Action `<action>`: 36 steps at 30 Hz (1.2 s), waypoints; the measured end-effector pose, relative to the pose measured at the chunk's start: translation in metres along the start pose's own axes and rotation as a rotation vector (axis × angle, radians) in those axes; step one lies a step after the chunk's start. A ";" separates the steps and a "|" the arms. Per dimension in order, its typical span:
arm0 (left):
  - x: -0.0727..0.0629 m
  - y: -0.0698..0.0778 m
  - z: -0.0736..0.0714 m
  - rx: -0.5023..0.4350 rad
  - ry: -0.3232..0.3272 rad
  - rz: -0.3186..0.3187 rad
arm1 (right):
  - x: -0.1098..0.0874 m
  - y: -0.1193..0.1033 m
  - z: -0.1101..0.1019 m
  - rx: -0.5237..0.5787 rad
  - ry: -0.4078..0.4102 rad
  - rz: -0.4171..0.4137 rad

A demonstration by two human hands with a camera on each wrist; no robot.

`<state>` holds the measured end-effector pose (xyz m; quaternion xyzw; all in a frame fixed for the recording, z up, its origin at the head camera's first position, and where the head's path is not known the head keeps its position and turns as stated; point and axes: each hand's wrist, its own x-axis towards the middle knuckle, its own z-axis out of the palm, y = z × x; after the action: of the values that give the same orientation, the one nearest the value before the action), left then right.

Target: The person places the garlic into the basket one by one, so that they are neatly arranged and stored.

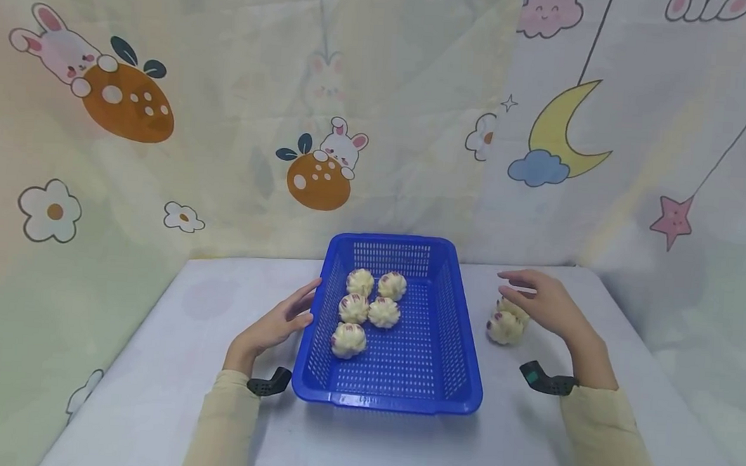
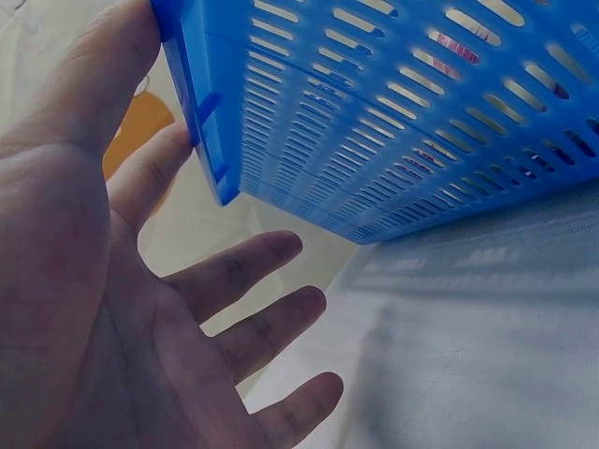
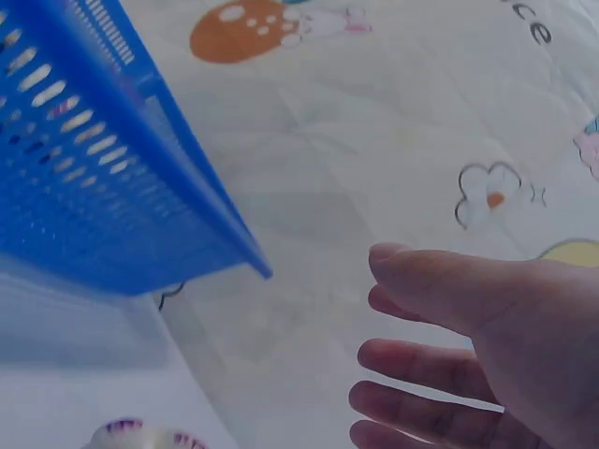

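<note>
1. Counting seven ribbed cream balls (image 1: 384, 312) with purple-red marks: five inside one blue basket (image 1: 396, 404), two outside it on the white table (image 1: 368, 451).
2. Lying in the left part of the basket, against the mesh floor: two at the far end, two just in front of those, one at the near end, making five.
3. Sitting close together on the table, to the right of the basket: two more, with the nearer plain to see and the farther partly covered by the right hand (image 1: 549, 302).
4. Hanging over that pair with the right hand, grip apart, thumb separated from the fingers; in the right wrist view, well apart from the one ball visible at the bottom edge.
5. Touching the basket's left side with the left hand (image 1: 273, 321), grip apart, with thumb and one finger at the rim and three other fingers spread below.
6. Wearing two pale sleeves (image 1: 220, 422) and two black wrist devices (image 1: 270, 382), one on each arm.
7. Hanging behind the table: one patterned cloth (image 1: 246, 114) printed with two brown fruits (image 1: 129, 103), each clasped by one rabbit (image 1: 341, 147), plus one yellow moon (image 1: 550, 119) and one pink star (image 1: 673, 219).
</note>
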<state>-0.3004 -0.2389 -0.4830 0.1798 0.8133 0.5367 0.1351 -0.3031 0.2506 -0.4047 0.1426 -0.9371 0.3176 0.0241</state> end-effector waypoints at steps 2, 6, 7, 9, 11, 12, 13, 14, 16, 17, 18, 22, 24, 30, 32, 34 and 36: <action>0.000 -0.001 0.000 -0.006 -0.001 0.004 | -0.003 0.008 0.003 0.006 0.006 0.009; 0.001 -0.002 -0.001 -0.007 -0.002 0.003 | -0.007 0.021 0.007 0.003 0.021 0.011; 0.002 -0.003 -0.001 -0.007 -0.003 0.006 | -0.009 0.024 0.007 -0.001 0.025 0.012; 0.003 -0.004 0.000 -0.008 -0.004 0.011 | -0.011 0.028 0.008 -0.022 0.019 0.027; 0.004 -0.005 0.000 -0.010 -0.003 0.020 | -0.014 0.031 0.009 -0.040 0.001 0.054; 0.005 -0.005 0.000 -0.013 -0.005 0.026 | -0.015 0.032 0.009 -0.048 -0.011 0.070; 0.005 -0.005 0.000 -0.014 -0.007 0.029 | -0.016 0.032 0.009 -0.053 -0.023 0.087; 0.005 -0.005 -0.001 -0.015 -0.008 0.033 | -0.016 0.033 0.009 -0.058 -0.036 0.105; 0.006 -0.006 -0.001 -0.013 -0.010 0.040 | -0.018 0.033 0.010 -0.060 -0.057 0.126; 0.006 -0.006 -0.001 -0.009 -0.010 0.040 | -0.018 0.034 0.011 -0.065 -0.064 0.133; 0.006 -0.007 -0.002 -0.007 -0.009 0.033 | -0.018 0.034 0.012 -0.070 -0.069 0.138; 0.006 -0.005 -0.003 0.002 -0.006 0.014 | -0.018 0.036 0.017 -0.096 -0.083 0.141; 0.005 -0.002 -0.003 0.000 -0.002 -0.002 | -0.017 0.036 0.018 -0.109 -0.091 0.137; 0.005 0.001 -0.002 0.009 0.006 -0.024 | -0.015 0.038 0.019 -0.137 -0.084 0.099; 0.005 0.001 -0.002 0.013 0.009 -0.032 | -0.015 0.039 0.020 -0.149 -0.074 0.085; 0.005 0.001 -0.002 0.013 0.011 -0.037 | -0.015 0.039 0.021 -0.158 -0.065 0.075; 0.004 0.000 -0.002 0.010 0.011 -0.040 | -0.015 0.038 0.023 -0.158 -0.062 0.080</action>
<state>-0.3047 -0.2386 -0.4828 0.1614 0.8199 0.5310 0.1405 -0.2983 0.2692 -0.4478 0.1124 -0.9645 0.2390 -0.0064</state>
